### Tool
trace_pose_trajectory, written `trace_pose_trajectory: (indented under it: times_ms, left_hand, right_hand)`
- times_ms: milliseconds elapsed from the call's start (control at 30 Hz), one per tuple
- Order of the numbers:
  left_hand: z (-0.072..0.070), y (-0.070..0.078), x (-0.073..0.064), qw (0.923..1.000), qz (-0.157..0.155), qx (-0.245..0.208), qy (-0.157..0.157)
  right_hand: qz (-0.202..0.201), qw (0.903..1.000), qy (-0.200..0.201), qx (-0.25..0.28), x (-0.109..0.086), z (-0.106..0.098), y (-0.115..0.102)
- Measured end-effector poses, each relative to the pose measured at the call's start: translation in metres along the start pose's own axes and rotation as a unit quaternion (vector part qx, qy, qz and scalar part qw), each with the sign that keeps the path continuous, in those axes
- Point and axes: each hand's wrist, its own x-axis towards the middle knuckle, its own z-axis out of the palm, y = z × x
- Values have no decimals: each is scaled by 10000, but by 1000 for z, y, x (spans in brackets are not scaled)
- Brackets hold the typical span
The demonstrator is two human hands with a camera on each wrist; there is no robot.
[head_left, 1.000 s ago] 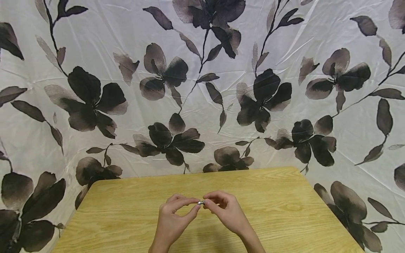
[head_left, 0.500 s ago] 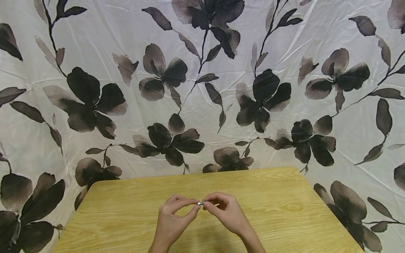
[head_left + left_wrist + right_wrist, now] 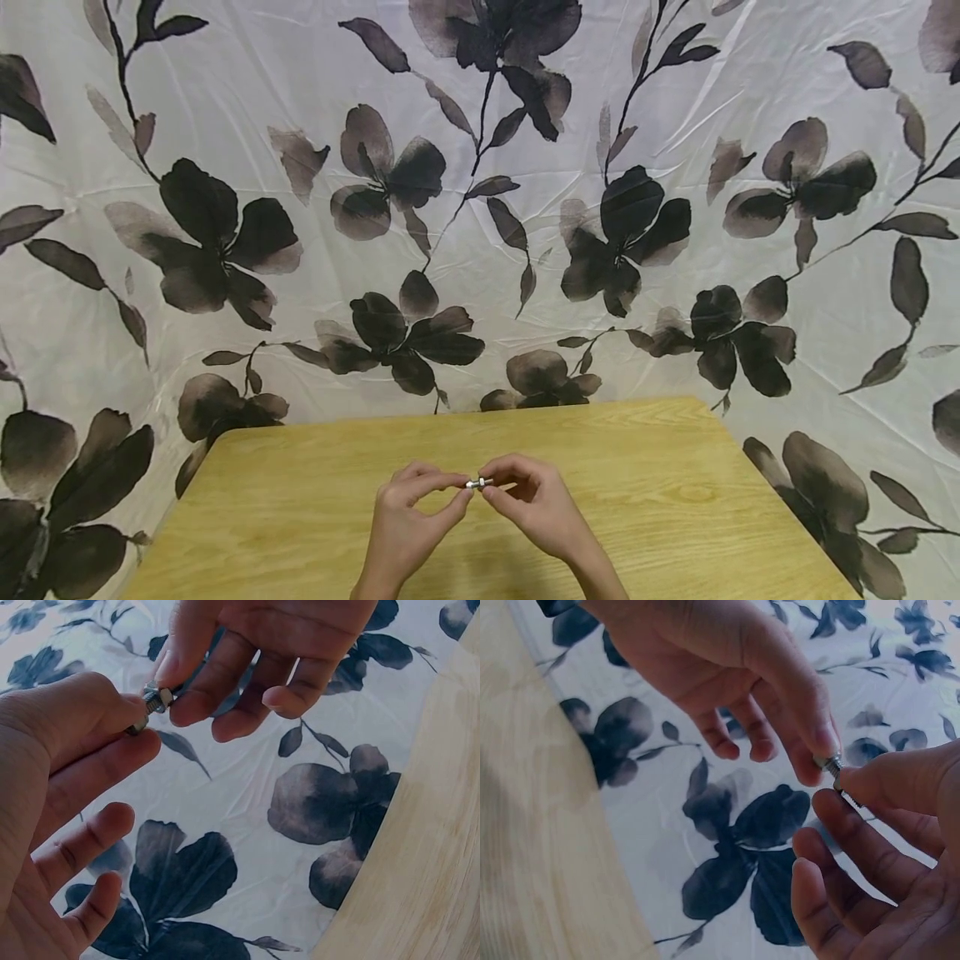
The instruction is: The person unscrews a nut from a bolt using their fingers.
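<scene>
A small silvery bolt (image 3: 152, 704) is held crosswise between the two hands, above the table. My left hand (image 3: 411, 518) pinches its head between thumb and forefinger, the other fingers loosely bent in the left wrist view. On the bolt's shank sits a nut (image 3: 166, 697). My right hand (image 3: 538, 504) has thumb and forefinger at this nut, pinching it from either side. Beyond the nut, a threaded end (image 3: 851, 799) sticks out between the right fingers in the right wrist view. The fingertips partly cover the head and nut.
Below the hands lies a light wood-grain table (image 3: 300, 492) with rounded far corners. A white cloth (image 3: 480, 250) printed with dark flowers hangs behind it and around both sides.
The right fingertips have shifted slightly at the nut, so more of the nut and threaded end shows now. My left hand stays nearly still on the bolt head.
</scene>
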Motion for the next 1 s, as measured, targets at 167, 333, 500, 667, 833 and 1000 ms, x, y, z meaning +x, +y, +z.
trace_pose_trajectory:
  times_ms: [167,333,500,667,833,1000]
  left_hand:
    - [-2,1,-2,9999,68,4,128]
    - [1,1,1,9998,152,26,83]
    - [3,2,3,9998,143,41,126]
    - [4,2,3,9993,310,19,202]
    - [3,2,4,9986,480,30,239]
    - [4,1,4,9984,519,43,229]
  right_hand:
    - [-300,9993,-62,231,-1,2,1]
    - [-557,9982,129,207,0,0,1]
    - [-10,9996,179,197,1,-3,-1]
    - [813,9966,83,116,2,-5,-2]
    - [933,9956,2,-131,2,-5,-1]
    - [783,9968,-80,-142,0,-5,-1]
